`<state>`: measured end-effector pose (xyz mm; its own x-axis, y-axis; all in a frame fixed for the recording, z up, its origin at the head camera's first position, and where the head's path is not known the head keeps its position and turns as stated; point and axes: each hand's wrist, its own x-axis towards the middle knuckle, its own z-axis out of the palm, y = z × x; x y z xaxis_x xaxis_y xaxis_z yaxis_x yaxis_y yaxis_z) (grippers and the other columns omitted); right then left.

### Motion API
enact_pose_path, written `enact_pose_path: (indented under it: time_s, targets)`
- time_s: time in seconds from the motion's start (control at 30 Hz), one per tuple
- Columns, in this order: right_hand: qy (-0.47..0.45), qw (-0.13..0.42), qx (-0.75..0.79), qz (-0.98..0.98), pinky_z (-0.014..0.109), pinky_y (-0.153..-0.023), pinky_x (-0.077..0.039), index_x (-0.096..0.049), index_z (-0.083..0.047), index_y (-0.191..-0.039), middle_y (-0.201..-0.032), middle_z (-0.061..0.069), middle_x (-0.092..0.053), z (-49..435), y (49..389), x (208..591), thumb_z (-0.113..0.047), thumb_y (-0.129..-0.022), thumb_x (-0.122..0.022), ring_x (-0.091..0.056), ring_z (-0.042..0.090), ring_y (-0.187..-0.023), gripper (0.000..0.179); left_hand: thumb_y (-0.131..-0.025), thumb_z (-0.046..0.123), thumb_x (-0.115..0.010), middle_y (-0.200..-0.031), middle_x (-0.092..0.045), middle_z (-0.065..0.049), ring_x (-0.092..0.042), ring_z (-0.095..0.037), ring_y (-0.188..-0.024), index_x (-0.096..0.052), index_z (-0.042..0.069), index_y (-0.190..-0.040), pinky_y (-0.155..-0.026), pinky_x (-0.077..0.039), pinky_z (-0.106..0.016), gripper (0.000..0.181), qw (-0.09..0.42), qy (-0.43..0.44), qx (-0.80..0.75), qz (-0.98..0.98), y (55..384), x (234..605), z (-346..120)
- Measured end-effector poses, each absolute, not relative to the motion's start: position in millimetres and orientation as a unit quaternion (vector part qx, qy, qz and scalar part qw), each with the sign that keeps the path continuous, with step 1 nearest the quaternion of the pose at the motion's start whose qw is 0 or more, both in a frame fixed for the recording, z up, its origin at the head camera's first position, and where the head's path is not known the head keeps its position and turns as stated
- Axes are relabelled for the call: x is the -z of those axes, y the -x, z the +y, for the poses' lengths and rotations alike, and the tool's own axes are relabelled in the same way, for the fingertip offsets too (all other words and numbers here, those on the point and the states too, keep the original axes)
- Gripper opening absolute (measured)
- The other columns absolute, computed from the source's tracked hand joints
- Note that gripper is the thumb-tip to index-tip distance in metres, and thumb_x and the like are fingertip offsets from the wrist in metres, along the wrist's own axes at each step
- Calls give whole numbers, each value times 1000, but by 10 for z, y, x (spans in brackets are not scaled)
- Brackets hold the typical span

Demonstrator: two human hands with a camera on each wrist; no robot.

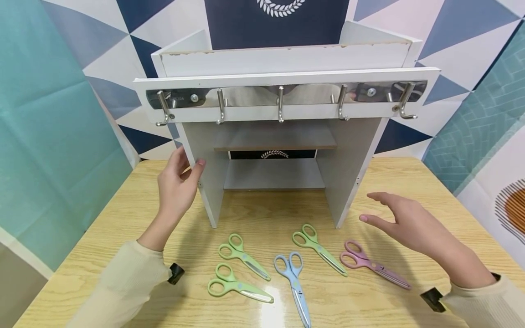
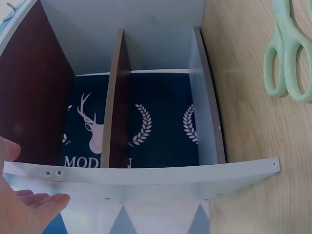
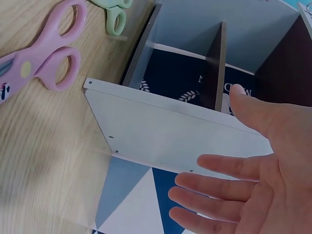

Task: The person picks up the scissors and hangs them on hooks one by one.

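A white wooden shelf unit (image 1: 262,64) stands on the table, with a metal rail of several hooks (image 1: 280,104) across its upper front. My left hand (image 1: 177,182) is at the unit's left side panel (image 1: 203,177); its thumb lies across the front edge, its fingers outside the panel. In the left wrist view, thumb and fingers stand apart on either side of that edge. My right hand (image 1: 414,223) hovers to the right of the right side panel (image 1: 353,168), thumb and fingers spread, holding nothing. In the right wrist view its straight fingers overlap the panel's outer face.
In front of the unit lie green scissors (image 1: 242,256), more green scissors (image 1: 239,284), blue scissors (image 1: 293,284), another green pair of scissors (image 1: 320,248) and pink scissors (image 1: 373,264). Patterned cloth (image 1: 164,27) hangs behind the wooden table (image 1: 123,214).
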<state>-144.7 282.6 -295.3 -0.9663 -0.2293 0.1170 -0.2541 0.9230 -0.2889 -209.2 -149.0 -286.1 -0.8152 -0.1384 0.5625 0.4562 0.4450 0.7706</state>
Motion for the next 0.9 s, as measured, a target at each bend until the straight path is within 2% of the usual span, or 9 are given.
enact_pose_path:
  time_s: [0.2,0.33,0.67,0.9]
  targets:
    - [-125,33,-146,-981,57,-81,-51,-53,1,-131,-119,28,-64,2831,1432,2986,-47,-90,-61,-61,45,-109,64,-93,16,-60,-135,-59,-18,-59,-30,-124,-49,3,-136,-98,-51,-44,46,280,99,521,-800,2119,2882,-1489]
    - [-125,18,-142,-982,54,-76,-53,-54,-1,-130,-114,25,-67,2838,1432,3018,-46,-89,-62,-64,41,-105,61,-92,15,-61,-133,-60,-18,-60,-30,-123,-51,3,-134,-99,-51,-43,45,280,96,522,-800,2132,2872,-1499]
    - [-129,0,-125,-984,53,-76,-54,-55,-1,-127,-110,23,-69,2862,1419,3145,-46,-87,-65,-67,38,-100,62,-93,13,-59,-128,-62,-21,-62,-31,-119,-53,-3,-131,-93,-54,-39,41,270,124,505,-810,2118,2851,-1522]
    - [-147,6,-120,-982,50,-75,-55,-61,1,-117,-100,18,-72,2885,1412,3239,-41,-83,-71,-68,34,-90,55,-91,10,-60,-121,-66,-21,-65,-30,-113,-59,-3,-124,-92,-55,-43,35,271,121,489,-820,2127,2829,-1528]
